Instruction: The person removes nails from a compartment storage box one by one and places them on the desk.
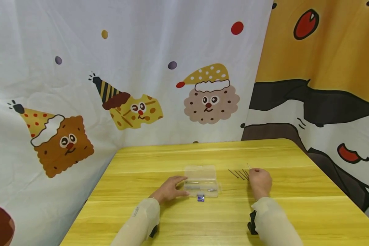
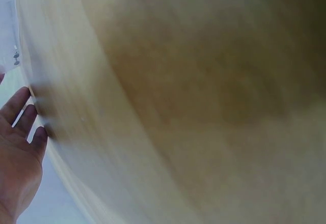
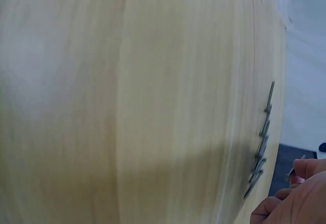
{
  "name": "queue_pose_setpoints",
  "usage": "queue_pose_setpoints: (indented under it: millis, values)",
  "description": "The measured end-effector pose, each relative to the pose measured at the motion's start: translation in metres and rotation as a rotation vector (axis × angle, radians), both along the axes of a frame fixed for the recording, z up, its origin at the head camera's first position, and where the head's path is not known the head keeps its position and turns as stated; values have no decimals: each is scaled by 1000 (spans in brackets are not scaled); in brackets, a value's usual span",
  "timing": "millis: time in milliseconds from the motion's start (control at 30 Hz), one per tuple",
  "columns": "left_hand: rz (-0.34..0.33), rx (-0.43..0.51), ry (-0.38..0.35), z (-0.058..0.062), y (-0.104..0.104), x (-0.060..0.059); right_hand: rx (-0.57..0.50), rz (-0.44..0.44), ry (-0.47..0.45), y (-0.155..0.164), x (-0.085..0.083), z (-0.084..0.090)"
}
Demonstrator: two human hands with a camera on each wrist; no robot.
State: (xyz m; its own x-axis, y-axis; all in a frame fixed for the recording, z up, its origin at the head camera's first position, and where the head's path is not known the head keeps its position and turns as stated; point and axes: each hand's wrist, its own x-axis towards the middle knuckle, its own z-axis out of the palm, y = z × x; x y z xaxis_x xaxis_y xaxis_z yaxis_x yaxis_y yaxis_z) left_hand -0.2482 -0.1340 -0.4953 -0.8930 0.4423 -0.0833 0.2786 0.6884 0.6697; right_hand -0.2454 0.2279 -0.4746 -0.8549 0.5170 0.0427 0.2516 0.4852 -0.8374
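Note:
A clear plastic box [image 1: 200, 173] lies with its lid folded back on the table, a few small metal pieces [image 1: 212, 190] inside. At its left side my left hand [image 1: 170, 188] rests with thumb and fingers spread, touching the box's edge. To the right, my right hand [image 1: 260, 181] pinches a thin metal nail [image 1: 248, 166] between thumb and fingertips, tip upward. Beside that hand several similar nails [image 1: 240, 175] lie in a slanted row; the right wrist view shows the row of nails [image 3: 262, 145] too.
A small blue-and-clear item [image 1: 201, 197] lies at the box's front edge. The yellow wood-grain table [image 1: 203, 225] stretches around both hands. Behind it hangs a printed cartoon curtain [image 1: 153, 41].

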Motion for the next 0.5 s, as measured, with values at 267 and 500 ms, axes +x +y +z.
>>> queue_pose_setpoints:
  millis: [267, 500]
  values:
    - [2, 6, -10, 0, 0, 0, 22, -66, -55, 26, 5, -11]
    - [0, 5, -13, 2, 1, 1, 13, -88, -76, 33, 9, -16]
